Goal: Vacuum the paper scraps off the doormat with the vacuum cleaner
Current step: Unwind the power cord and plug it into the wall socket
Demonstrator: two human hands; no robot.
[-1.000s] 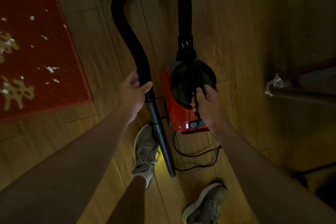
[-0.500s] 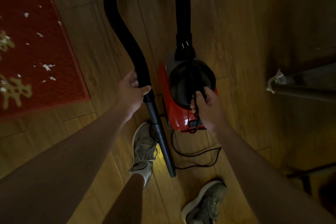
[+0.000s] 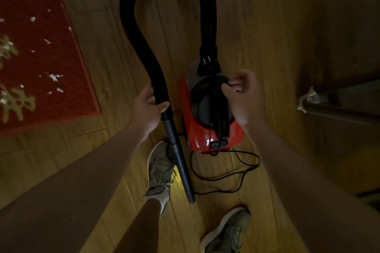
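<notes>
Right hand (image 3: 242, 92) pinches the black cord (image 3: 218, 109) wound over the red vacuum cleaner (image 3: 197, 131) while the left hand (image 3: 148, 109) grips its hose (image 3: 144, 47); best to lift the cord free loop by loop, paper scraps (image 3: 54, 77) lying on the doormat (image 3: 51, 57) far left.

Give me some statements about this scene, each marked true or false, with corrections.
1. The left hand grips the black hose. True.
2. Paper scraps lie on the doormat. True.
3. The nozzle rests on the doormat. False: it is over the wooden floor, beside a shoe.
4. The plug is in a wall socket. False: it lies on the vacuum cleaner.
5. The right hand is flat on the floor. False: it pinches the cord.
</notes>
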